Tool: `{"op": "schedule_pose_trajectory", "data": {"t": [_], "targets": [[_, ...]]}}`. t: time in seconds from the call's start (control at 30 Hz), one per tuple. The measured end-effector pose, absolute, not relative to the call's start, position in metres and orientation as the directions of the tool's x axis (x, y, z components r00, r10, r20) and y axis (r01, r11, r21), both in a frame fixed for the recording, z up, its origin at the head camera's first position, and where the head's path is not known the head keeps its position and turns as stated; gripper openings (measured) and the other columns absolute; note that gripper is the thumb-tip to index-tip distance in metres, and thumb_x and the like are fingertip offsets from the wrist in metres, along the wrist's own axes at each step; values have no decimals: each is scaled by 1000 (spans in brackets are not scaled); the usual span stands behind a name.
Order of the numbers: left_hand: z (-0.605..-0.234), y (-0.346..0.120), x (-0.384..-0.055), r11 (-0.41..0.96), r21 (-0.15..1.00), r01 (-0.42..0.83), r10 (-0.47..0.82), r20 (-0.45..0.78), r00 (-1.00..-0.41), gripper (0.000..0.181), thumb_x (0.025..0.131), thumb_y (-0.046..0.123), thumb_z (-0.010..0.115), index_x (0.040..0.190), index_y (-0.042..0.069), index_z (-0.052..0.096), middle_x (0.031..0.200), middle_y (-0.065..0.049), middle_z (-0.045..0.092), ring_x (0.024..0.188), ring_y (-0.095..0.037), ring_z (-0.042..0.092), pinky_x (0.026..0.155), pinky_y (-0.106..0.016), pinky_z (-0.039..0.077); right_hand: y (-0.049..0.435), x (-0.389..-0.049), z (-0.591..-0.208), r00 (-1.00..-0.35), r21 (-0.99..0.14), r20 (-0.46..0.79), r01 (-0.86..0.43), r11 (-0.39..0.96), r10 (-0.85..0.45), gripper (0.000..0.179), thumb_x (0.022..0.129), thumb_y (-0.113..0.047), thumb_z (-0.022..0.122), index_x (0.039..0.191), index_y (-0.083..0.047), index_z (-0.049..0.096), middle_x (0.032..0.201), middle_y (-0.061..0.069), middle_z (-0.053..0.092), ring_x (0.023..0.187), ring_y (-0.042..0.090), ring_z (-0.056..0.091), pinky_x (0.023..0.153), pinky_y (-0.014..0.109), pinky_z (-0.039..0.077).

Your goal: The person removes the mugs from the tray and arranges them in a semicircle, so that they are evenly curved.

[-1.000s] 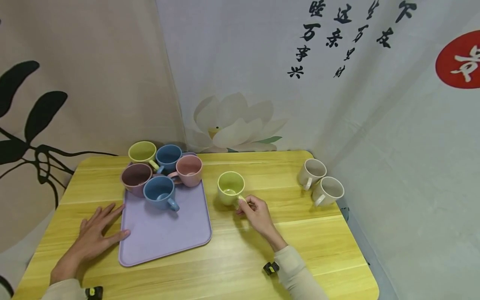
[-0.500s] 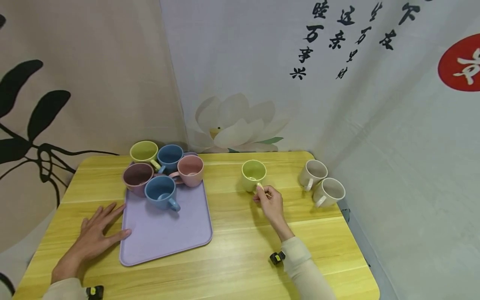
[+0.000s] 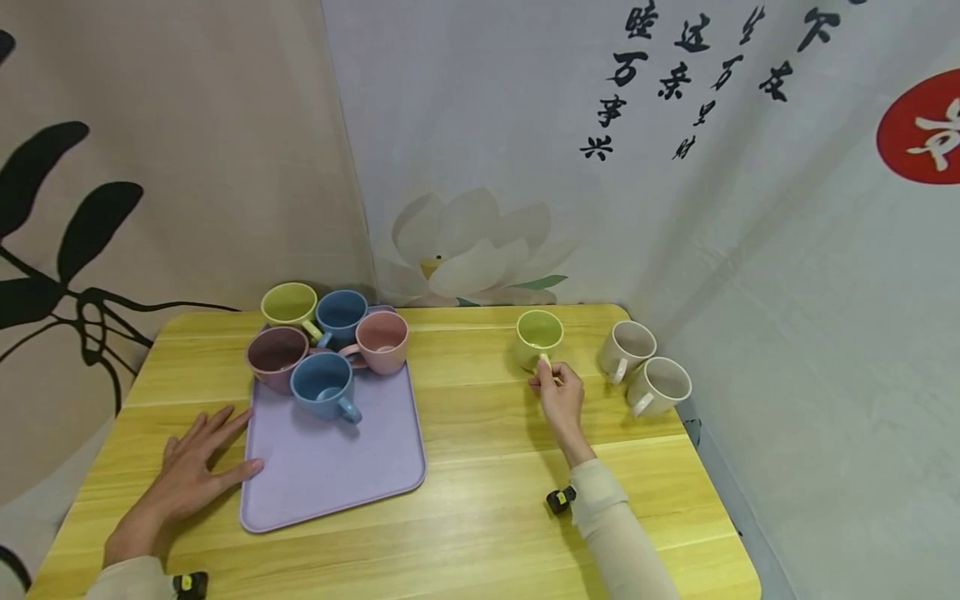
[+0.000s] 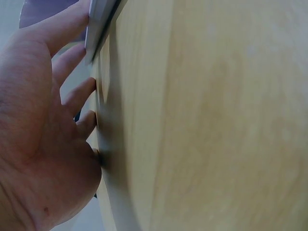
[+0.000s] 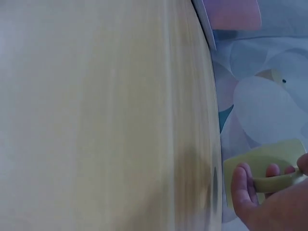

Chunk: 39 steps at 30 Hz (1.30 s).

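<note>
My right hand (image 3: 562, 398) pinches the handle of a yellow-green mug (image 3: 536, 340), held upright at the back of the table. In the right wrist view the fingers curl about the handle of the same mug (image 5: 260, 159); whether its base touches the wood I cannot tell. My left hand (image 3: 191, 467) lies with spread fingers at the left edge of a lilac tray (image 3: 330, 475), thumb and index fingertip against the rim. Toward the tray's back stand a blue mug (image 3: 321, 392), a pink mug (image 3: 382, 350), a mauve mug (image 3: 276, 358), another blue mug (image 3: 341, 317) and another yellow-green mug (image 3: 288, 304).
Two off-white mugs, one behind (image 3: 627, 348) and one in front (image 3: 660, 387), stand close together near the table's right edge, right of my right hand. Bare wood (image 3: 480, 483) lies between the tray and my right forearm. A printed cloth (image 3: 480, 167) hangs behind the table.
My right hand has carried the yellow-green mug away from the tray, rightward and a little back, toward the off-white mugs. My left hand stays at the tray edge.
</note>
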State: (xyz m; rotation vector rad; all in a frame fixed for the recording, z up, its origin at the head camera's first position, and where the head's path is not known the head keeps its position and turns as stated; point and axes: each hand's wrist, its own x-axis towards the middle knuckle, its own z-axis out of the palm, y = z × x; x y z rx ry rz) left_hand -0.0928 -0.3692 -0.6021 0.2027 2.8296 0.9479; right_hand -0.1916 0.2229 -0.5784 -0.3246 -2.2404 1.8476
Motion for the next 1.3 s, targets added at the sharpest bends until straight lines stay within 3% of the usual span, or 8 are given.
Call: {"op": "schedule_pose_trajectory", "data": {"t": [0.27,0.43,0.67,0.73,0.83,1.03,1.23,1.3], "targets": [[-600,-367,-90,791,607,71,167,-102,-981,94,105,50,76,179,12,31,183,-40,15,166,-75,-3,121,-97,-13,229,-206,-580,-919,-982,39,37,184,391,38,117,-31,65,104,3,71,108,33,77,98,40,84,95,50,71],[-598,-366,-90,793,606,66,163,-106,-981,94,105,51,76,179,12,31,183,-40,16,166,-75,-2,121,-97,-13,233,-217,-582,-889,-977,63,38,210,454,34,116,-30,66,98,-2,70,106,35,77,100,48,83,88,45,73],[-599,-367,-91,799,599,53,155,-120,-981,94,106,52,75,179,13,31,183,-39,14,166,-75,-3,121,-97,-11,241,-232,-586,-838,-968,94,50,247,537,32,115,-30,67,93,-7,69,103,35,80,94,48,85,70,18,64],[-599,-367,-91,800,598,56,157,-118,-981,94,105,52,76,179,13,32,183,-39,15,166,-75,-2,121,-97,-11,245,-236,-587,-833,-967,98,50,250,544,32,115,-30,66,94,-7,69,103,35,80,95,48,84,68,16,61],[-600,-367,-91,799,598,62,159,-112,-981,94,105,52,76,179,13,32,183,-39,16,166,-75,-1,121,-98,-10,252,-241,-590,-828,-971,91,50,234,554,33,115,-32,65,95,-6,68,101,33,80,92,45,85,68,17,60],[-598,-367,-90,798,599,70,160,-98,-982,94,104,50,78,178,12,34,183,-39,17,165,-76,1,120,-98,-9,272,-257,-603,-816,-989,89,-3,151,571,29,110,-29,71,92,-7,69,82,14,79,72,23,81,64,23,58],[-598,-367,-90,797,601,65,157,-101,-983,95,104,51,79,178,13,34,183,-39,17,166,-75,0,120,-98,-9,267,-254,-589,-763,-973,87,72,217,641,30,114,-28,66,92,-8,69,85,18,83,67,11,77,63,13,52],[-598,-367,-90,795,603,66,157,-100,-982,95,104,51,79,178,13,34,183,-39,17,166,-75,0,121,-98,-9,267,-255,-589,-751,-972,80,88,219,655,30,114,-29,66,92,-9,69,80,12,82,65,4,74,63,11,51]]}}
